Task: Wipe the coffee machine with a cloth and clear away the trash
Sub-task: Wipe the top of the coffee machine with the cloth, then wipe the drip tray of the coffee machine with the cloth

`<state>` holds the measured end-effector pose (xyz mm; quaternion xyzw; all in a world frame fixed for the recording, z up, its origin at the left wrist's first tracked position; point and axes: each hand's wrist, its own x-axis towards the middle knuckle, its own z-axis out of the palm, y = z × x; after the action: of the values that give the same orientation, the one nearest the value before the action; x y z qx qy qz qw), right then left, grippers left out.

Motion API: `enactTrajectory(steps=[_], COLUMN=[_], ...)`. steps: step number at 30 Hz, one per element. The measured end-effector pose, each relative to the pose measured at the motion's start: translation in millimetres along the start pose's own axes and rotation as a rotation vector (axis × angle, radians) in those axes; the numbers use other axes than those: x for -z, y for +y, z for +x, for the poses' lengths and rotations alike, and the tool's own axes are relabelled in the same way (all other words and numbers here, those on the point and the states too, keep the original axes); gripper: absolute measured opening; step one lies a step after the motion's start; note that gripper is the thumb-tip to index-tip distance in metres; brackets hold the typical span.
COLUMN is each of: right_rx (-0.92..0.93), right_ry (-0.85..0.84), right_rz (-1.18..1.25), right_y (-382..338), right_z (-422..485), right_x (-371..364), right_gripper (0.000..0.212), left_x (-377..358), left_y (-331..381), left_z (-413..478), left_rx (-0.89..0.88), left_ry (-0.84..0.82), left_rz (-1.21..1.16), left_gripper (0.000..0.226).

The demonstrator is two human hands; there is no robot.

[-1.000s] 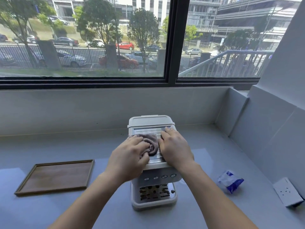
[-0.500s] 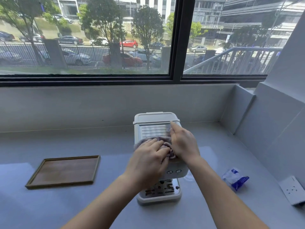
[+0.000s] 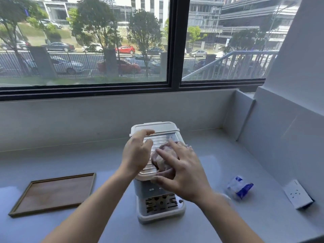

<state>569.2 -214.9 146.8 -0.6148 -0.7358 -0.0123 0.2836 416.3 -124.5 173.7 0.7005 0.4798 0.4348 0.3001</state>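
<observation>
A small white coffee machine [image 3: 157, 209] stands on the grey counter [image 3: 201, 155] in the middle of the view. A greyish-pink cloth [image 3: 162, 159] lies bunched on its ribbed top near the front right corner. My right hand [image 3: 182, 174] presses on the cloth with fingers spread and thumb under its front edge. My left hand [image 3: 136, 153] hovers over the left side of the top with fingers loosely curled, holding nothing. A crumpled blue and white wrapper [image 3: 239, 188] lies on the counter to the right of the machine.
A flat wooden tray [image 3: 52, 193] lies on the counter at the left. A white socket box [image 3: 298, 193] sits at the far right near the side wall. A low wall under the window bounds the counter behind the machine.
My left hand has let go of the cloth and lifted to the left. My right hand has spread over the cloth and slid it toward the front right of the top.
</observation>
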Motion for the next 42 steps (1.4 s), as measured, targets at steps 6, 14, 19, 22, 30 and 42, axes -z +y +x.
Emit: enactTrajectory(steps=[6,14,19,22,30,42], right_rx=[-0.260,-0.399,-0.317,-0.266,-0.291,-0.332], right_ry=[0.010,-0.035,-0.059,-0.018,0.283,0.531], right_rz=[0.240,0.303,0.306,0.323,0.351,0.387], right_y=[37,52,53,48,28,18], right_z=[27,110,73,35,-11,-46], right_x=[2,-7,3,8,-1,-27], right_gripper=[0.046,0.010,0.025,0.034,0.031,0.034], left_x=[-19,-16,-18,-18,-19,-9], left_y=[-27,-27,-26,-26,-24,-19], left_z=[-5,-5,-5,-4,-5,-12], left_rx=[-0.128,-0.158,-0.156,-0.151,-0.165,-0.221], left_ry=[-0.336,-0.368,-0.335,-0.317,-0.317,-0.135], left_rz=[0.771,0.841,0.817,0.801,0.777,0.495], left_gripper=[0.061,0.066,0.062,0.057,0.050,0.033])
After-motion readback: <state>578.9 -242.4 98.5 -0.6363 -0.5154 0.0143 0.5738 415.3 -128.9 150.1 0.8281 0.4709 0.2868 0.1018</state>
